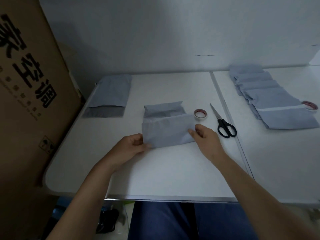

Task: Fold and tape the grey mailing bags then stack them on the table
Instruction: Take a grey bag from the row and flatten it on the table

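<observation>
A tall brown cardboard box (26,84) with black printed characters stands left of the white tabletop (164,170), against its left edge. The tabletop carries everything else, and a seam runs across it from the far side toward the near right.

Right of that seam, at the far right of the tabletop, a row of grey mailing bags (270,99) lies overlapped like shingles, with a second roll of tape (310,105) resting at its right edge. At the far left corner of the tabletop lies a single flat grey bag (110,94), its darker flap end pointing toward the person.

In the middle of the tabletop sits the grey mailing bag being folded (167,130), its near part turned up over the rest. Both bare forearms reach in from the near edge. The left hand (133,146) is curled at the bag's lower left corner, thumb on top, pinching that corner. The right hand (206,135) is palm down at the bag's right edge, thumb and fingers closed on the folded layer there.

Black-handled scissors (223,122) lie right of the bag, just left of the seam, blades pointing away. A roll of tape (200,114) lies flat between the bag's upper right corner and the scissors.
</observation>
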`<act>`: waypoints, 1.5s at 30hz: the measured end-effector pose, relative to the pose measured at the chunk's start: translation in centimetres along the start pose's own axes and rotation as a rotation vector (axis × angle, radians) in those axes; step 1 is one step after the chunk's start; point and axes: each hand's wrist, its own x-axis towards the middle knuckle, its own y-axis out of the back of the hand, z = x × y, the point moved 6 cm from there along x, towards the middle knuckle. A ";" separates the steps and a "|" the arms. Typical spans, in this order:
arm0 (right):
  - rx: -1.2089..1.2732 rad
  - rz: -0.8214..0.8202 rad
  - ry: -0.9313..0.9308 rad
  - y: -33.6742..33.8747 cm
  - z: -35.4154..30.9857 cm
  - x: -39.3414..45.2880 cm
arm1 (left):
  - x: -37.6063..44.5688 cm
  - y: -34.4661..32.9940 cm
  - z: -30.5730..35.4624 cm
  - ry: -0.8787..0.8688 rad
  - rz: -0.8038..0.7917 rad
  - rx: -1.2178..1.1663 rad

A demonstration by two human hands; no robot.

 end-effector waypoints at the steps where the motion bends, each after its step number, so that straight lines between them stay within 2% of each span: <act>1: -0.014 0.025 0.004 0.0 -0.2 0.0 | 0.1 0.2 0.0 0.002 0.109 0.004; 3: -0.031 0.051 0.004 -0.2 -0.4 -0.1 | 0.3 0.5 -0.6 0.023 0.255 0.005; 7: -0.079 0.061 0.031 -0.8 -0.7 -0.4 | 0.2 0.4 -1.0 0.042 0.425 0.002; 12: -0.163 0.085 0.126 -1.1 -1.2 -0.7 | -0.5 0.1 -0.5 0.024 0.562 0.163; 17: -0.358 0.067 0.242 -1.9 -1.2 -1.0 | -0.6 0.1 0.2 0.005 0.565 0.350; 21: -0.431 0.093 0.289 -2.0 -1.3 -1.5 | -0.6 -0.4 0.4 -0.015 0.497 0.493; 30: -0.585 0.151 0.236 -2.0 -0.9 -2.6 | -0.5 -0.7 0.3 -0.060 0.492 0.596; 34: -0.635 0.235 0.326 -2.0 -2.4 -2.8 | -0.4 -0.8 0.2 -0.068 0.472 0.621; 39: -0.551 0.015 0.504 -6.3 -5.0 -2.3 | -0.2 -0.8 0.5 -0.072 0.454 0.643; 45: -0.641 -0.055 0.471 -8.3 -3.4 -2.9 | -0.3 -0.5 0.2 -0.076 0.440 0.631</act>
